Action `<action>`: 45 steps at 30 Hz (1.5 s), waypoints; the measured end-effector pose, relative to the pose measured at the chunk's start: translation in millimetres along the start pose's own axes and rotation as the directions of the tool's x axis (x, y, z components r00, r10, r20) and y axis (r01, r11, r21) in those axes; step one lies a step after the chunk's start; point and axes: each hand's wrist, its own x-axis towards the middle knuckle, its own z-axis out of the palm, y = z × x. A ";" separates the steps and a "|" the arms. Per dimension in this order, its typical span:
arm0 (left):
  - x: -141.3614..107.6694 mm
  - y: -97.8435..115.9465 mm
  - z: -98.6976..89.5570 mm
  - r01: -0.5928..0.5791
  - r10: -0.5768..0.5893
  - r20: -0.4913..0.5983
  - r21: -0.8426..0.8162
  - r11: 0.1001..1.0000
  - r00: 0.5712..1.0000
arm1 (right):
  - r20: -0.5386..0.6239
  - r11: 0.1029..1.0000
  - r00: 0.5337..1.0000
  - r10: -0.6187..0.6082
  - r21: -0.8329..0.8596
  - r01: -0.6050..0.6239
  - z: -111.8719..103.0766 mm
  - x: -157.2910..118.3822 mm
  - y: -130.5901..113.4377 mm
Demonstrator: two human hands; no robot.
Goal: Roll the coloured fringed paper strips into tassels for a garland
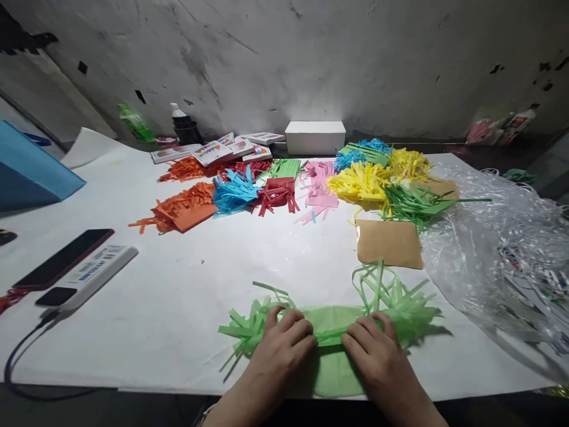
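Clamping the fingers of left hand point(284, 350) and right hand point(377, 353) on green tissue point(329, 341) at the near edge of the surface point(178, 332), and risking a tear from any uneven tug or a snarl from loose, crossing strands point(411, 314) at both ends.

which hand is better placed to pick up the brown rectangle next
Probably the right hand: it lies nearer the brown rectangle, while the left hand is farther off. Both are on the green fringe.

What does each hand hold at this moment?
Left hand: fingers curled on the light green fringed paper.
Right hand: fingers curled on the same paper's rolled middle.
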 end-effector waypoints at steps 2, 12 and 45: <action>-5.7 -1.7 -2.6 0.029 -0.029 -0.004 -0.005 1.000 1.000 | -0.024 0.998 0.998 0.053 0.023 -0.052 -2.8 -6.6 7.4; 6.6 14.0 0.1 0.353 -0.375 0.081 0.202 0.914 0.924 | 0.010 0.951 0.966 0.259 -0.178 -0.253 2.8 3.9 6.9; 12.2 19.2 0.8 0.273 -0.307 0.158 0.203 0.940 0.938 | 0.023 0.958 0.959 0.283 -0.050 -0.281 7.2 2.0 -4.9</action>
